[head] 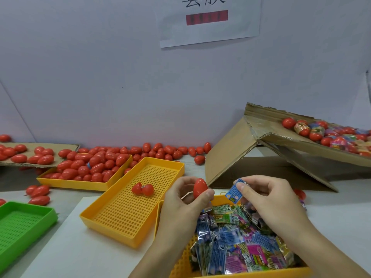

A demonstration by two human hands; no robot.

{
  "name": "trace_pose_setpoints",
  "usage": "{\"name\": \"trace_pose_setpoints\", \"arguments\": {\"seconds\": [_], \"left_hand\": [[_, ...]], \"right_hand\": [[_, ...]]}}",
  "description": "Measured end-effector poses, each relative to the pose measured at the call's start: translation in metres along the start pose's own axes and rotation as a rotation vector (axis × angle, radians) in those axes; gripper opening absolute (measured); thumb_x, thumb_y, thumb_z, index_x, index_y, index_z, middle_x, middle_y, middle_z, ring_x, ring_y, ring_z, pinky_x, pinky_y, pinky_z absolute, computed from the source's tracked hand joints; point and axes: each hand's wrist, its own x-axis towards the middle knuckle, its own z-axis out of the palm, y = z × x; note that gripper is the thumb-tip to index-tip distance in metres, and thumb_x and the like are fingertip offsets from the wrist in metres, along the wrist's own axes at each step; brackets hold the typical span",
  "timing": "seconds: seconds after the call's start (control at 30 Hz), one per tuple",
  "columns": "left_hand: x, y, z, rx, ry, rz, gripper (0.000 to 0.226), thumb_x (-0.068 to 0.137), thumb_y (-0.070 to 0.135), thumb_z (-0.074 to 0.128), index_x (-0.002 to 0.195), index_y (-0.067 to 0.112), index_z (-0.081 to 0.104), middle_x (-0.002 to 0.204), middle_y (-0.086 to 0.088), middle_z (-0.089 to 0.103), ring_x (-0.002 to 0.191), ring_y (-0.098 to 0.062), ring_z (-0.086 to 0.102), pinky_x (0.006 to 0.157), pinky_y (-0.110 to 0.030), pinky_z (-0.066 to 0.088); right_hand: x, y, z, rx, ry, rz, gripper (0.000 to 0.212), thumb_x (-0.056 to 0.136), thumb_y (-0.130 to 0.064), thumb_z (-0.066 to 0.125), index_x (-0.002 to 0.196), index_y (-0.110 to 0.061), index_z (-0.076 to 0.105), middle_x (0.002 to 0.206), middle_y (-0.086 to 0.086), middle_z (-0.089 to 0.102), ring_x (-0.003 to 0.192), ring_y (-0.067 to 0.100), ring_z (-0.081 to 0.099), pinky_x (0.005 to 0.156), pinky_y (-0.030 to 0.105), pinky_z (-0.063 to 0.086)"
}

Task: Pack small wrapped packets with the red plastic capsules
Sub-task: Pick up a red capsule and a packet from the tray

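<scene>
Over the table [331,217], your left hand [186,197] grips a capsule [199,187], right hand [259,195] pinches a packet [233,192]; open the capsule fully before inserting.

Two bare forearms, left hand [186,197], right hand [259,195], sleeveless.

A green perforated tray [22,223] sits well to the left of the hands, at the near left edge. A white paper sheet [208,21] with dark characters and a red bar hangs on the pale wall [100,67] far above them. A flattened cardboard sheet [66,147] lies far off to the upper left, against the wall.
</scene>
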Motion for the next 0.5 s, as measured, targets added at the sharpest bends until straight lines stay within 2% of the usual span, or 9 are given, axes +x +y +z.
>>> {"name": "trace_pose_setpoints", "arguments": {"seconds": [0.07, 0.17, 0.23, 0.37, 0.5], "left_hand": [[0.001, 0.003, 0.000, -0.205, -0.020, -0.053, 0.026, 0.081, 0.021, 0.070, 0.103, 0.007, 0.071, 0.091, -0.006, 0.075, 0.084, -0.022, 0.074, 0.069, -0.024, 0.059], [0.000, 0.012, -0.001, -0.658, -0.107, -0.240, 0.037, 0.084, 0.017, 0.059, 0.109, -0.008, 0.068, 0.089, -0.023, 0.070, 0.074, -0.028, 0.070, 0.064, -0.028, 0.060], [-0.002, 0.016, -0.004, -0.770, -0.159, -0.269, 0.043, 0.083, 0.017, 0.054, 0.113, -0.012, 0.064, 0.086, -0.023, 0.066, 0.069, -0.026, 0.066, 0.062, -0.027, 0.059], [-0.002, 0.017, -0.004, -0.804, -0.164, -0.266, 0.044, 0.081, 0.016, 0.055, 0.113, -0.012, 0.063, 0.084, -0.021, 0.065, 0.067, -0.024, 0.064, 0.060, -0.027, 0.057], [0.001, 0.013, -0.002, -0.626, -0.102, -0.207, 0.030, 0.078, 0.012, 0.065, 0.102, -0.006, 0.064, 0.093, -0.024, 0.070, 0.076, -0.030, 0.071, 0.060, -0.029, 0.059]], "right_hand": [[0.000, 0.000, 0.000, -0.004, -0.004, 0.001, 0.009, 0.091, -0.022, 0.068, 0.089, -0.026, 0.075, 0.072, -0.014, 0.073, 0.065, -0.003, 0.066, 0.051, 0.010, 0.046], [0.000, 0.000, 0.000, -0.001, -0.003, 0.005, 0.008, 0.091, -0.022, 0.068, 0.091, -0.024, 0.076, 0.072, -0.013, 0.073, 0.064, -0.003, 0.066, 0.049, 0.010, 0.045], [0.000, 0.001, 0.000, 0.001, -0.003, 0.007, 0.008, 0.091, -0.021, 0.069, 0.091, -0.022, 0.076, 0.070, -0.012, 0.073, 0.063, -0.004, 0.065, 0.048, 0.010, 0.045], [0.000, 0.001, 0.000, -0.004, -0.006, 0.010, 0.008, 0.091, -0.021, 0.068, 0.092, -0.022, 0.077, 0.070, -0.013, 0.073, 0.062, -0.004, 0.065, 0.048, 0.009, 0.045], [-0.001, 0.000, 0.000, -0.029, -0.002, -0.003, 0.008, 0.090, -0.025, 0.069, 0.088, -0.029, 0.075, 0.074, -0.018, 0.073, 0.068, -0.005, 0.065, 0.050, 0.009, 0.044]]}}
